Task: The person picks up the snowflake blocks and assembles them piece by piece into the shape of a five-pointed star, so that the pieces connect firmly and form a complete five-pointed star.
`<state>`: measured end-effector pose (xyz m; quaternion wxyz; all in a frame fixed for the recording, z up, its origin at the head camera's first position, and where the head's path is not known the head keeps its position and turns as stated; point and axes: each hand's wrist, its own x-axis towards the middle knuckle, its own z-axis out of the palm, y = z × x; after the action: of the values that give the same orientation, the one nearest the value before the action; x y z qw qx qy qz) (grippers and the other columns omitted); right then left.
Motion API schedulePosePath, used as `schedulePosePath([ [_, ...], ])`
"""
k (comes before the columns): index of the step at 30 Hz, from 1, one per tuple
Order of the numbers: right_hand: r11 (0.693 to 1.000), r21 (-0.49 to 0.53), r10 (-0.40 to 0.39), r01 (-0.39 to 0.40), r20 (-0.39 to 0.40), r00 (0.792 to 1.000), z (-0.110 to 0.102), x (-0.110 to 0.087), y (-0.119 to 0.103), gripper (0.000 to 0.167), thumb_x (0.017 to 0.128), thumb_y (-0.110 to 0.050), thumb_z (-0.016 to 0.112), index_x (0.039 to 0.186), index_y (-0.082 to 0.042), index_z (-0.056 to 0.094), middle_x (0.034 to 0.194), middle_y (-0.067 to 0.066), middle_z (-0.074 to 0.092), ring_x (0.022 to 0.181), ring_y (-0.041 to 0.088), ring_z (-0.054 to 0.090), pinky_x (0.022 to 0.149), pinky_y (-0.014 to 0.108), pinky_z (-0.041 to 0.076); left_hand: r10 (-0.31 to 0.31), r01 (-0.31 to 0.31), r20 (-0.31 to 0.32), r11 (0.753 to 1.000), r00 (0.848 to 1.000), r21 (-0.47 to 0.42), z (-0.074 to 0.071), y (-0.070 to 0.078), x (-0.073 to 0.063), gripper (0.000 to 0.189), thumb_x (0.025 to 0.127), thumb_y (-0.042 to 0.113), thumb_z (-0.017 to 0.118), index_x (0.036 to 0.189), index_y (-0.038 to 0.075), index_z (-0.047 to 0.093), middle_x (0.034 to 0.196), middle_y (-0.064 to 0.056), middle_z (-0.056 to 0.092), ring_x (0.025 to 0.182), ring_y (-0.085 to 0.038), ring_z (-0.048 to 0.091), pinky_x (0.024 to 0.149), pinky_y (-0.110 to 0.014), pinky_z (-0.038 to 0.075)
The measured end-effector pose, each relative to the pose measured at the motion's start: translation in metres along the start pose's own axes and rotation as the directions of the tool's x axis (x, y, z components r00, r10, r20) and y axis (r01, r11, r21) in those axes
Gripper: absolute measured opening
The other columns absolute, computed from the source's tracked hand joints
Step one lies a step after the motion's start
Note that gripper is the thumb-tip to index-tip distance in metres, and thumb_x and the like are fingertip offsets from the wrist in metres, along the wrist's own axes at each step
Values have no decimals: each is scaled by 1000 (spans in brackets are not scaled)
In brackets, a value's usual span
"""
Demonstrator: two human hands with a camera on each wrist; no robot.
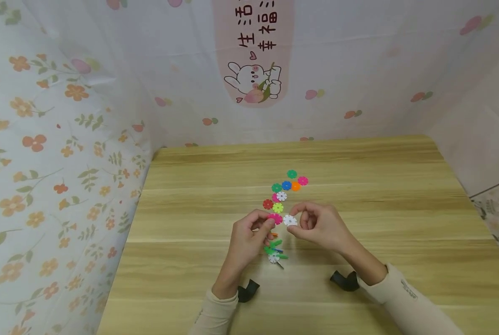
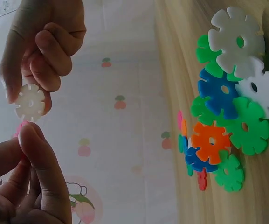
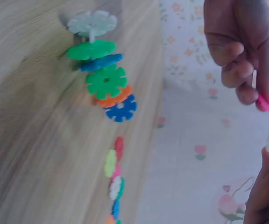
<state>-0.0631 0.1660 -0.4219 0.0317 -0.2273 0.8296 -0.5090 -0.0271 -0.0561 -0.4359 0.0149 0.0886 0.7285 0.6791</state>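
My left hand [image 1: 249,232] pinches a pink notched plastic disc [image 1: 276,218] between thumb and fingers. Opposite it, my right hand [image 1: 322,225] holds a white notched disc [image 1: 290,220] by its edge between thumb and index finger. Both discs are raised above the table, edge facing edge, and in the left wrist view the white disc [image 2: 30,103] meets the top of the pink one. Just below the left hand stands a joined cluster of discs, with a white disc [image 2: 237,42], a blue disc [image 2: 217,93] and an orange disc [image 2: 211,142] among several green ones.
Beyond the hands, loose discs lie on the wooden table [image 1: 182,204], including a red disc [image 1: 268,204], a yellow disc [image 1: 278,208] and an orange disc [image 1: 295,186]. Black wrist mounts [image 1: 345,281] sit at both wrists. A printed cloth [image 1: 358,70] hangs behind the table.
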Motion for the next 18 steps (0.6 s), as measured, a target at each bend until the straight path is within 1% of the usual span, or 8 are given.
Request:
schedulePosePath([
  [5,999,-25,-21,21,8,1000,-2,-2,-10,29,75,-14,89,96,-12,68,66,-11,60,48,8,52,44,24,46,35,-35,24,999,999,16,-1,4,-1,14,96,20,68,103,8,70,83,-3,67,63,-36,64,52,-31,57],
  [12,996,-52,-66,66,0,998,-3,-1,-12,32,73,-14,90,96,-12,69,77,-10,68,48,4,56,43,25,48,63,-64,42,998,997,29,-1,4,-2,12,95,15,69,101,5,70,85,-7,68,65,-39,65,52,-32,57],
  [16,992,-77,-100,99,-10,995,-3,-1,-13,33,72,-14,91,98,-13,70,78,-8,68,49,3,56,43,25,46,93,-95,37,994,995,49,-1,5,-2,11,95,15,69,101,6,70,84,-5,68,64,-35,66,51,-32,57],
  [18,990,-86,-112,110,-18,993,-3,-1,-14,32,72,-15,90,98,-14,70,75,-8,67,50,2,56,43,25,46,119,-120,34,991,992,63,-1,5,-2,11,95,15,69,100,6,70,83,-4,69,63,-33,66,51,-31,57],
])
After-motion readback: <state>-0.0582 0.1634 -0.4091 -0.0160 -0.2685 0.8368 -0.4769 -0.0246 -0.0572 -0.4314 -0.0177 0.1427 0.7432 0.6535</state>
